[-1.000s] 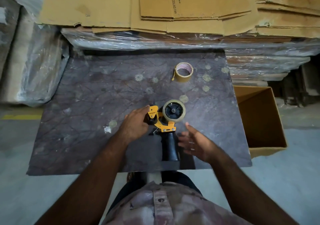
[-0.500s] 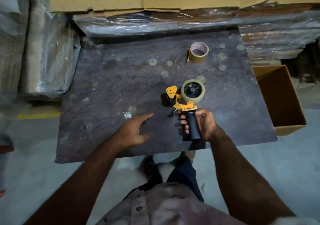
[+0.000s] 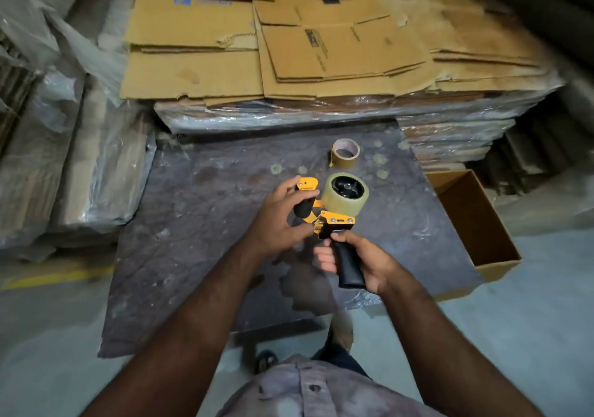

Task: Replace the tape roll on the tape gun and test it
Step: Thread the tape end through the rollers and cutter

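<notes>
- Head view, looking down: two bare forearms reach forward from the bottom edge over a dark, stained table (image 3: pixel 199 224).
- Tape gun (image 3: pixel 334 220): yellow frame, black handle, held up above the table between both hands, handle pointing down toward the person.
- Right hand (image 3: pixel 363 261): fingers wrapped closed around the black handle, thumb up near the yellow frame; forearm angles in from lower right.
- Left hand (image 3: pixel 276 220): fingers curled around the front end of the gun, thumb and fingertips on the yellow flap and black roller; forearm angles in from lower left.
- Tape roll (image 3: pixel 345 193): pale translucent roll mounted on the gun's black hub, open face toward the camera.
- Second tape roll (image 3: pixel 345 154): brown, thin-walled, lying flat on the table beyond the gun, well apart from both hands, with a loose end at its left side.
- Open cardboard box (image 3: pixel 475 220): on the floor just beside the table's right edge.
- Flattened cartons (image 3: pixel 289 53): stacked on plastic-wrapped bundles behind the table.
- Shirt (image 3: pixel 308 391): buttoned, at the bottom edge.
</notes>
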Demonstrator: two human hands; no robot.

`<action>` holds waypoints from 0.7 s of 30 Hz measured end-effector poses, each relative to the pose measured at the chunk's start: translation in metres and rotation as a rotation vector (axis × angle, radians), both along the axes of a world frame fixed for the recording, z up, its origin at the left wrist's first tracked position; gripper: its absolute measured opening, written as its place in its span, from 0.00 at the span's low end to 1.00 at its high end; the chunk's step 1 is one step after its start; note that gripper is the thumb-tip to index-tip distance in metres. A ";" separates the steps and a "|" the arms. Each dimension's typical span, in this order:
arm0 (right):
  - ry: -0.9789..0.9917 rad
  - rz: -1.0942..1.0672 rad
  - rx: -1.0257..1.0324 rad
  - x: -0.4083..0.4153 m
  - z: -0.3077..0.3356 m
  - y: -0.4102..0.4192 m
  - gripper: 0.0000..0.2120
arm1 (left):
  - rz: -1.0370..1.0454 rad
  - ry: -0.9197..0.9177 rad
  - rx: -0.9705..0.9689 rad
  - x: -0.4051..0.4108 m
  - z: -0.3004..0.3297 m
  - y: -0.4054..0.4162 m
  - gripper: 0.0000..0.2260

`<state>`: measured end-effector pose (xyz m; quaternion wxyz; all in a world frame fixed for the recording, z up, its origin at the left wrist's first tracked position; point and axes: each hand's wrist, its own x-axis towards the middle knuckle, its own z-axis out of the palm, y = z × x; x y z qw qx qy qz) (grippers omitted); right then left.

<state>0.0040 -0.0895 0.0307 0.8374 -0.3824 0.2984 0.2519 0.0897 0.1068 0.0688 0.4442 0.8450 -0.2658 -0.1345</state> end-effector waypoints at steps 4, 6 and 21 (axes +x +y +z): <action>-0.004 0.008 -0.088 -0.005 0.027 0.006 0.10 | 0.053 -0.111 -0.013 0.006 0.024 -0.010 0.32; 0.004 0.027 -0.140 -0.006 0.033 0.007 0.10 | 0.094 -0.148 -0.002 0.006 0.027 -0.011 0.29; 0.009 0.132 -0.200 -0.011 0.044 -0.019 0.06 | 0.212 -0.272 0.499 0.018 0.044 -0.056 0.16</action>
